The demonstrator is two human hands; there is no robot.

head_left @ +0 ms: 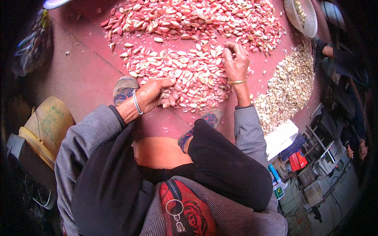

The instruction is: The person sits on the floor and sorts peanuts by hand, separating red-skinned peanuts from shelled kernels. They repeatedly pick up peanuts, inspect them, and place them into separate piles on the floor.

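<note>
Pink and cream garlic cloves, as they look by shape, are spread on the reddish floor before me. At the near left edge of this spread, my left hand is curled with several cloves against its fingers. My right hand hovers by the right side of the spread, its fingers bent and the thumb close to the index finger. Whatever lies between those fingertips is too small to make out. Farther off lies a larger heap of the same cloves.
A paler heap of cream pieces lies at the right, beside a white box. A white basket stands far right, near another person's foot. A yellowish bucket is at the left. My shoes flank the near edge of the cloves.
</note>
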